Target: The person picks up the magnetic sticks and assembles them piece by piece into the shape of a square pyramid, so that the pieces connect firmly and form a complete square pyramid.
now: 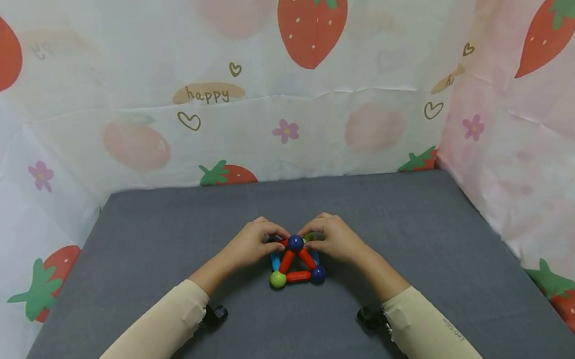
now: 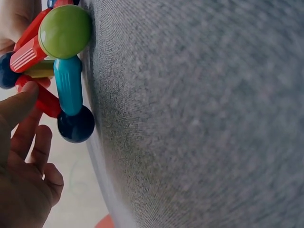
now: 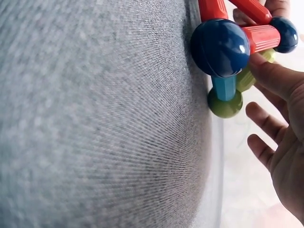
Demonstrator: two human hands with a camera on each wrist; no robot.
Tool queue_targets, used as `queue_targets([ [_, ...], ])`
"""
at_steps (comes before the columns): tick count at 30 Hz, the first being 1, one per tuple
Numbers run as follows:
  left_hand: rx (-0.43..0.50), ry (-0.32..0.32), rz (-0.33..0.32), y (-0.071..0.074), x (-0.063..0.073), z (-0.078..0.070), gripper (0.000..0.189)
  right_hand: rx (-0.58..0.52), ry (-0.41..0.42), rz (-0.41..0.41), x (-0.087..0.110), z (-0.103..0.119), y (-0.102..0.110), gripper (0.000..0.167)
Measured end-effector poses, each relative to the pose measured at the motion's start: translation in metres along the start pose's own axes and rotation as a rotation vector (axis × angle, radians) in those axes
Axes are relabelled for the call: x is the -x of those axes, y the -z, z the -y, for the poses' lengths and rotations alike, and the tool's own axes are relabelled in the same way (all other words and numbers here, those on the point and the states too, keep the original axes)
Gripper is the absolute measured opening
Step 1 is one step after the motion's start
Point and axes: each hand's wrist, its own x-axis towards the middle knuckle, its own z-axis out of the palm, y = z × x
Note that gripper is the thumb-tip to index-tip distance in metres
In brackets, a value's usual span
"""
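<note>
A pyramid of magnetic rods and balls stands on the grey table, with a blue ball (image 1: 296,242) at its peak. Its near edge is a red rod (image 1: 298,276) between a green ball (image 1: 277,279) and a dark blue ball (image 1: 318,274). My left hand (image 1: 253,243) pinches a sloping red rod (image 2: 46,102) below the peak, above another dark blue ball (image 2: 76,124). From the other side, my right hand (image 1: 340,238) pinches a yellow-green rod (image 3: 245,80) that slopes to a green ball (image 3: 225,104). Light blue rods (image 2: 69,90) run along the base sides.
Grey cloth covers the table (image 1: 304,341). A strawberry-print curtain (image 1: 269,105) hangs behind it and along both sides. Dark wrist cameras show beside the left sleeve (image 1: 146,340) and the right sleeve (image 1: 429,328).
</note>
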Motion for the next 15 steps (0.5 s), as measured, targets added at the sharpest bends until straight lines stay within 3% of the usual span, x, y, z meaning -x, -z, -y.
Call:
queue_targets([
  [15, -0.007, 0.003, -0.001, 0.0005, 0.0025, -0.0007, 0.024, -0.003, 0.021, 0.0, 0.0014, 0.001, 0.0038, 0.021],
])
